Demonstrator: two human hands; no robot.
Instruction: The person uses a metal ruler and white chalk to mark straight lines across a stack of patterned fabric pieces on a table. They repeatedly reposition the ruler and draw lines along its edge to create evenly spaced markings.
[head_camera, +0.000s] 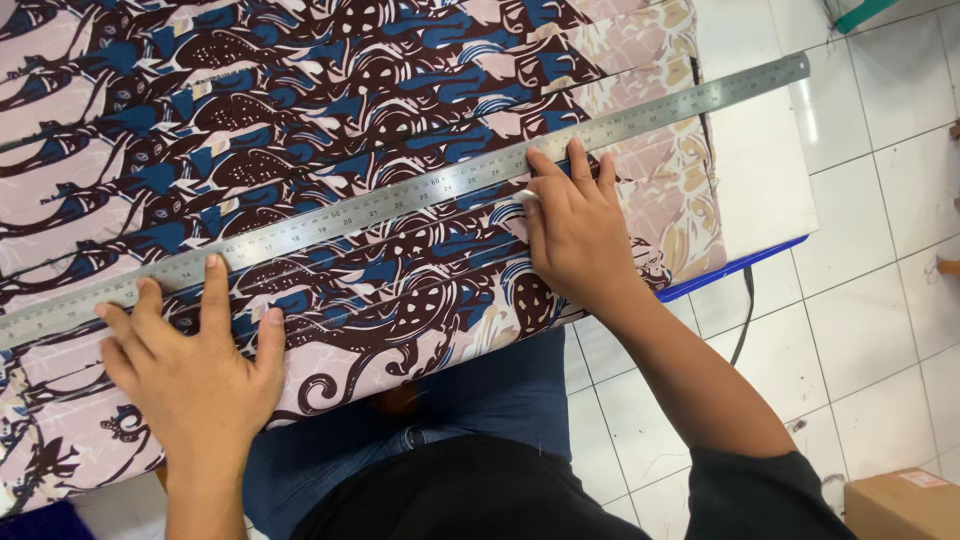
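Pressing flat, the left hand (195, 375) spreads its fingers on the patterned fabric (330, 150), fingertips against the near edge of the steel ruler (420, 190); it clasps nothing. Right hand (575, 225) also lies palm-down, fingertips touching the ruler's edge, with a small white piece, perhaps chalk (526, 197), pinched at the thumb side; too small to be sure. Ruler's long axis runs diagonally from lower left to upper right, just beyond both hands; the right hand sits near its middle, the left toward its low end. Fabric, pleated in long folds, covers a white table (760, 190) with a blue edge. White tiled floor (880, 300) beyond; cardboard box (905, 505) at lower right.
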